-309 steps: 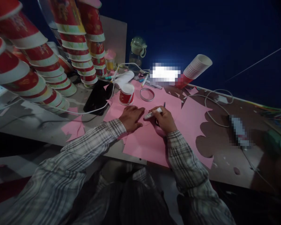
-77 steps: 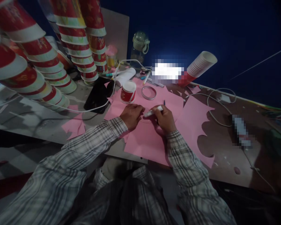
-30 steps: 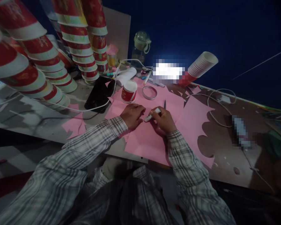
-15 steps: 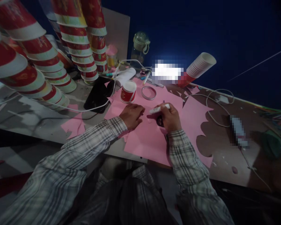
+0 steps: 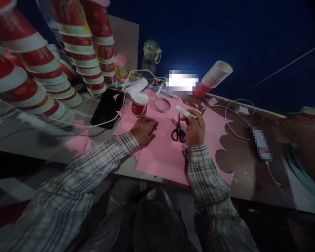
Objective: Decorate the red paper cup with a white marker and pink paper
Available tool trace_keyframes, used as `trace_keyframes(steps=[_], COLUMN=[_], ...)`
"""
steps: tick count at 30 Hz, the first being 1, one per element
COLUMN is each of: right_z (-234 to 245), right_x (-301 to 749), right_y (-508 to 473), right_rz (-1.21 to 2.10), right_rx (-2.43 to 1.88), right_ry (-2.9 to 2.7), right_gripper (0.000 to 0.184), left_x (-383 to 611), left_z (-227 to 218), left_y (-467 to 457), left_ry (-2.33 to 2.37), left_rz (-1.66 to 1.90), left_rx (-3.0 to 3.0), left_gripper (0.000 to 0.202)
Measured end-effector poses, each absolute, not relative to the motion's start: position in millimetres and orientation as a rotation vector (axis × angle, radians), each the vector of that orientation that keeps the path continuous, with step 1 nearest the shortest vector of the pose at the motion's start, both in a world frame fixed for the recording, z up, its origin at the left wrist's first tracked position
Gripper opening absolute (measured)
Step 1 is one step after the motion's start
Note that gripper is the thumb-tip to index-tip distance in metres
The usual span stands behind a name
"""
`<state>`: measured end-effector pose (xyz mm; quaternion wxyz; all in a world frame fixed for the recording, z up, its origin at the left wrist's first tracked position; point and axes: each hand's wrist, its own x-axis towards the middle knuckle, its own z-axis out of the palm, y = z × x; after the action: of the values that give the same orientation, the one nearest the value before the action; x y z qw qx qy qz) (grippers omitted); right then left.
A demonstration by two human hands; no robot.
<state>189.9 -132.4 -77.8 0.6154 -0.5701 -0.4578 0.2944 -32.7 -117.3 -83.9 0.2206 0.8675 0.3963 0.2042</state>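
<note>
My left hand [image 5: 144, 131] rests on a sheet of pink paper [image 5: 160, 157], its fingers bent loosely and the thumb apart from them. To the right, my right hand [image 5: 195, 127] is closed around a white marker [image 5: 182, 111], which points up and left above the paper. Black-handled scissors [image 5: 179, 133] lie on the paper just left of my right hand. Beyond my left hand stands a red and white paper cup [image 5: 139, 105]. A thin silvery ring [image 5: 162, 105], perhaps a tape roll, lies to the right of the cup.
Tall stacks of red paper cups [image 5: 91, 66] lean at the left. A dark tablet or phone [image 5: 106, 108] and a white cable lie near them. A bottle [image 5: 151, 57] and another cup stack [image 5: 212, 79] stand at the back. Another person's blurred arm [image 5: 308, 140] reaches in at the right.
My right hand has lifted and tilted the white marker upward, uncovering the scissors. My left hand has barely moved on the paper. Another person's arm has come in at the right edge.
</note>
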Motion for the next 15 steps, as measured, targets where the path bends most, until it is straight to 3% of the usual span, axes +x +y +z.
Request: trace_keyframes(steps=[3,15], right_z=[-76.0,-86.9], right_x=[186.0,199.8], right_y=[-133.5,-122.7], right_rz=[0.702,0.628], right_rx=[-1.314,-1.439], right_ry=[-1.03,-1.014], right_gripper=[0.02,0.025], left_x=[-32.4,-33.3], left_z=[-83.8,-86.2], left_y=[-117.0,-116.1], left_ry=[1.087,1.091], left_rz=[0.57,0.582], left_rx=[2.417,2.439], left_gripper=[0.04,0.041])
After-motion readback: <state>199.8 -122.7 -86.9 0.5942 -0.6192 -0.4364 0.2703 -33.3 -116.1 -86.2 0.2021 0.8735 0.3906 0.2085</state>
